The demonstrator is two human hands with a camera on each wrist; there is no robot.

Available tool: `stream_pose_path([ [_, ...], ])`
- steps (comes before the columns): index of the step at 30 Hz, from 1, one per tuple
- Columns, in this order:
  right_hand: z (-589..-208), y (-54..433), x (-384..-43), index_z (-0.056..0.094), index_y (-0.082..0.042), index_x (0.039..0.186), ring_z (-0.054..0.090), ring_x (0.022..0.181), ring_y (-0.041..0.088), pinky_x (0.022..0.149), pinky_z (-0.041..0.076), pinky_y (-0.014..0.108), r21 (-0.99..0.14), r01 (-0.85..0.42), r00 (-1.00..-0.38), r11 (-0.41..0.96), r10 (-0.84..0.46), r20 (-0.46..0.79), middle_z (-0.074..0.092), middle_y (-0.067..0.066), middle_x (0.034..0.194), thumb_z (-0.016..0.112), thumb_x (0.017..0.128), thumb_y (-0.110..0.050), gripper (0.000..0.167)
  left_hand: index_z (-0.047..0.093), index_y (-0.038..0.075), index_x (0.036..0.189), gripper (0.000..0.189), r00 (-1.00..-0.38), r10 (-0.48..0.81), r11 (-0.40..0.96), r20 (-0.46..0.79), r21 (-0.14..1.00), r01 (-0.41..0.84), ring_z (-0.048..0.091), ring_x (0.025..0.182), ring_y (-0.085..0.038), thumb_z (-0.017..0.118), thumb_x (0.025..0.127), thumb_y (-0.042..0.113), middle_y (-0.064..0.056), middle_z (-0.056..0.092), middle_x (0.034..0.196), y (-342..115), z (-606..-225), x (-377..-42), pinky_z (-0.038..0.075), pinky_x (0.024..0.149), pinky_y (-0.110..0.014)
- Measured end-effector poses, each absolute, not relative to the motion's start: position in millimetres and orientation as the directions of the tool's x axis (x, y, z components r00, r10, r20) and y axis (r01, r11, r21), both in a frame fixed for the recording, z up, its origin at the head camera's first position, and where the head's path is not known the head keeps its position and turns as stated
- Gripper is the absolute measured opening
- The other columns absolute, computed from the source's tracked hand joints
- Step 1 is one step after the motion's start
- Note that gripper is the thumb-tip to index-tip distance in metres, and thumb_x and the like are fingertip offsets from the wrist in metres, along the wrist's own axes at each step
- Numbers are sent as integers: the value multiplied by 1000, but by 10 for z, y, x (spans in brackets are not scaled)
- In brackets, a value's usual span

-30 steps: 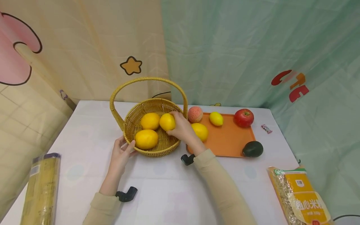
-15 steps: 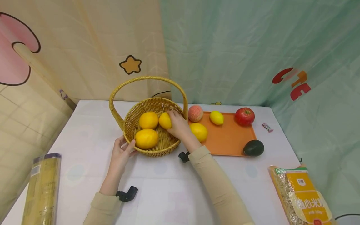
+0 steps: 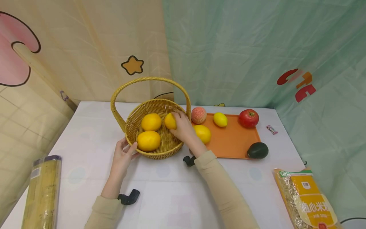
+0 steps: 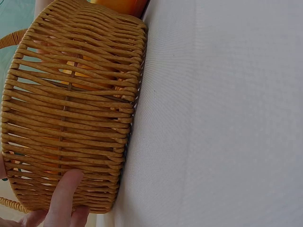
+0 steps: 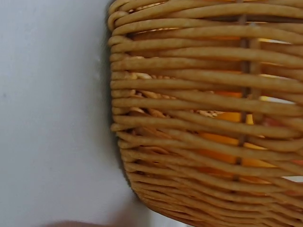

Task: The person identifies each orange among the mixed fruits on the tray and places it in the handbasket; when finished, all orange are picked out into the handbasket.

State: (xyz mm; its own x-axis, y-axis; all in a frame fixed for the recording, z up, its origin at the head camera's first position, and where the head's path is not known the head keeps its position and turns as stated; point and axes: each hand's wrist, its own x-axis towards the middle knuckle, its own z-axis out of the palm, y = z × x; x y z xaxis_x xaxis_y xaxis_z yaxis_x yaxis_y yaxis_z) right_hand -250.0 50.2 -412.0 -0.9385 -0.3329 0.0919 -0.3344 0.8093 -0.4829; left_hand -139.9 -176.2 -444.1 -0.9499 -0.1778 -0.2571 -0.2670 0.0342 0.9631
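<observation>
A woven wicker basket (image 3: pixel 163 156) with a tall arched handle stands on the white table. Two yellow-orange oval fruits (image 3: pixel 151 122) lie in its left half. Inside the basket's right side my right hand (image 3: pixel 184 128) holds a third yellow fruit (image 3: pixel 170 121), partly hidden by the fingers. My left hand (image 3: pixel 123 156) grips the basket's front left rim, thumb at the rim and fingers against the outside. The left wrist view shows fingers (image 4: pixel 64 198) on the wicker wall. Only the basket's outer weave (image 5: pixel 203 104) is close up in the right wrist view.
Right of the basket is an orange tray (image 3: pixel 231 143) with a yellow fruit (image 3: pixel 202 134), lemon (image 3: pixel 220 119), peach (image 3: pixel 198 115), red pomegranate-like fruit (image 3: pixel 248 118) and dark green fruit (image 3: pixel 257 150) on or at its edges. Packages (image 3: pixel 43 190) (image 3: pixel 310 200) and a small wrapped candy (image 3: pixel 272 129) lie around.
The right hand shifted the held fruit slightly left, then a little right and back inside the basket. The rear left fruit has moved slightly left. The left hand stays at the rim.
</observation>
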Motion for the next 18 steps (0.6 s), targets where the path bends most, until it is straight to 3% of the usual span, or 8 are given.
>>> stream_pose_path([
  [10,-3958,737,-2271,57,-11,135,53,129,27,112,46,42,-594,-413,-910,690,-319,264,55,9,138,73,90,-23,49,9,5,156,70,-948,-183,39,-260,962,-272,38,141,-34,51,103,24,-19,17,161,-1760,-4440,-1396,50,103,-43],
  [18,-3954,1102,-2111,64,-4,124,62,106,32,93,57,40,-685,-478,-877,551,-249,412,65,16,122,73,89,-14,38,8,5,156,70,-947,-187,51,-261,960,-274,37,142,-35,50,103,23,-20,17,161,-1753,-4436,-1398,50,103,-43],
])
